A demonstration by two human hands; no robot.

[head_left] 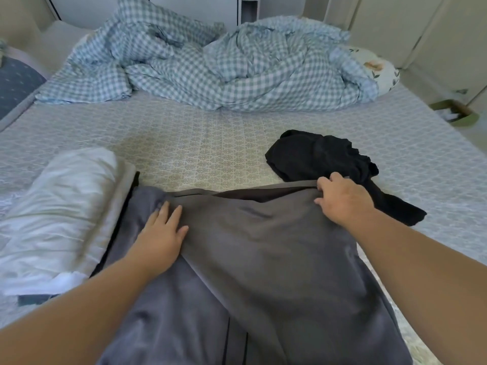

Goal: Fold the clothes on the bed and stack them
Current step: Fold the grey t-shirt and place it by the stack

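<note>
your left hand lies flat, fingers straight, pinning the grey garment at the bed's near edge so it can't slide while your right hand pinches its far hem, beside the black garment, likely to fold it.

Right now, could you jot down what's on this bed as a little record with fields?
Being folded: grey garment, spread on the near part of the bed
Left hand: flat, fingers straight, pressing the garment's left side
Right hand: fingers curled over the garment's far edge, gripping it
Waiting: black garment, crumpled, just beyond the right hand
Left side: white folded fabric
Far end: rumpled checked duvet
</note>
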